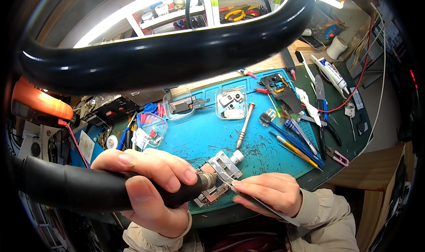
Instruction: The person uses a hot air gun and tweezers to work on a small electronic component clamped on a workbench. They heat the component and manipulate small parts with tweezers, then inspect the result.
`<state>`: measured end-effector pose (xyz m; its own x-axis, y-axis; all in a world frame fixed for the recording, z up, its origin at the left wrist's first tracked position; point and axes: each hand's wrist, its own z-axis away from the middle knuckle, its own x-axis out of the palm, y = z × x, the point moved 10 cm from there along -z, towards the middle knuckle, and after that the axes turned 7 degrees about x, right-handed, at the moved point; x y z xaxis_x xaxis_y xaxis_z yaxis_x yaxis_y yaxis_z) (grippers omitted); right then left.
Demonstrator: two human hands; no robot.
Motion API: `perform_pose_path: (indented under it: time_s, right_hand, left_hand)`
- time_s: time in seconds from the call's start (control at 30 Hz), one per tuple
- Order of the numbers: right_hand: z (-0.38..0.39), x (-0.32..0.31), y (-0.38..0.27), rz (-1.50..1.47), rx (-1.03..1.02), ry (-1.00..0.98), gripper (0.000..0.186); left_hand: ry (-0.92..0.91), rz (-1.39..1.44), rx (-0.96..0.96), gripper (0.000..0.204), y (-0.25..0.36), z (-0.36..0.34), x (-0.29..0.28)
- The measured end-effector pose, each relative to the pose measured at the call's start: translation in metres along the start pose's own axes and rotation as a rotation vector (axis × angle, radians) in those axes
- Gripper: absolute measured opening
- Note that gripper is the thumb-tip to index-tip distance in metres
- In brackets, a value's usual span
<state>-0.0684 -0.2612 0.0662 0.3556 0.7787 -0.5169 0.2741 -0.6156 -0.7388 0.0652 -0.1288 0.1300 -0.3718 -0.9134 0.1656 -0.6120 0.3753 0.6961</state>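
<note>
My left hand (161, 216) is wrapped round the thick black handle of a hot air gun (79, 188). Its metal nozzle points right, close over a small circuit board (206, 168) with copper-coloured patches. The board sits in a metal clamp (226, 164) with a round knob, near the front of the blue work mat (190, 139). Between the fingertips of my right hand (272, 192) are grey tweezers (280, 215), tips reaching to the board beside the nozzle. The nozzle and tweezers partly cover the board, so the exact contact cannot be seen.
A black lamp or magnifier frame (168, 57) crosses above the bench. Behind the board lie a screwdriver (245, 126) and a clear box of small parts (231, 115). Pens, brushes and pliers (322, 137) crowd the right side. An orange meter (42, 102) stands at left.
</note>
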Motion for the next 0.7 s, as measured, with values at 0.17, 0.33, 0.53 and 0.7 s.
perform_pose_path:
  time_s: [0.17, 0.33, 0.53, 0.7]
  right_hand:
    - [-0.0001, 0.0011, 0.0000, 0.005, -0.007, -0.003, 0.045]
    - [0.0005, 0.0002, 0.0006, 0.006, -0.006, 0.009, 0.045]
    - [0.0002, 0.0013, -0.0006, 0.016, -0.017, 0.018, 0.045]
    - [0.0018, 0.0026, -0.0010, 0.037, -0.042, 0.018, 0.044]
  left_hand:
    - [0.013, 0.004, 0.005, 0.032, -0.0003, 0.0009, -0.0006]
    - [0.014, 0.007, -0.002, 0.032, -0.0008, 0.0014, -0.0004]
    - [0.034, 0.007, -0.009, 0.032, 0.0005, 0.0008, -0.0020]
    - [0.048, 0.020, -0.013, 0.032, 0.0012, 0.0002, -0.0020]
